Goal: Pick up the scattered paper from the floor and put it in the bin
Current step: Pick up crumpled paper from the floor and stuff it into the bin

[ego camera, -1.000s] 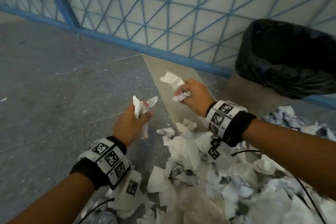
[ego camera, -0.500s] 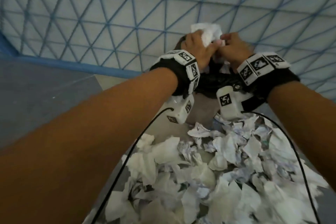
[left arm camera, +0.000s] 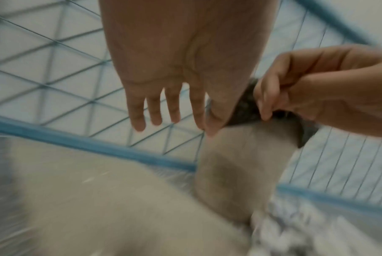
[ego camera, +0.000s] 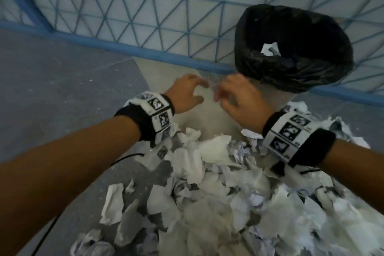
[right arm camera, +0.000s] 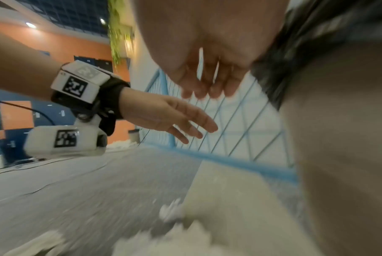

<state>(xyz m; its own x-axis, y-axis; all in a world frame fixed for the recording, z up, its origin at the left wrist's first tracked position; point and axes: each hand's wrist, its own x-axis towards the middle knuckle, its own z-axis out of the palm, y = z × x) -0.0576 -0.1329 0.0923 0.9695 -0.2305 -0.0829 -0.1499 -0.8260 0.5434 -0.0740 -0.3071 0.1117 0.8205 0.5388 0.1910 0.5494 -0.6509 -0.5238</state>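
A bin (ego camera: 295, 68) lined with a black bag stands at the upper right against the blue mesh fence; a white paper wad (ego camera: 269, 49) lies inside it. A big heap of crumpled white paper (ego camera: 207, 183) covers the floor in front of me. My left hand (ego camera: 195, 92) and right hand (ego camera: 225, 94) hover side by side just left of the bin, above bare floor, both holding nothing. The left wrist view shows the left fingers (left arm camera: 155, 110) straight. The right wrist view shows the right fingers (right arm camera: 207, 86) loosely curled, next to the bin's beige wall (right arm camera: 339, 138).
The blue mesh fence (ego camera: 166, 6) runs along the back, with its blue base rail (ego camera: 104, 41) on the floor. Grey floor (ego camera: 52, 89) lies to the left, and a beige floor strip (ego camera: 207, 114) lies under the hands. Cables trail from both wrist units.
Half a second ago both hands held a paper wad up over the bin. They have let it go and dropped back down left of the bin; a wad now lies inside.
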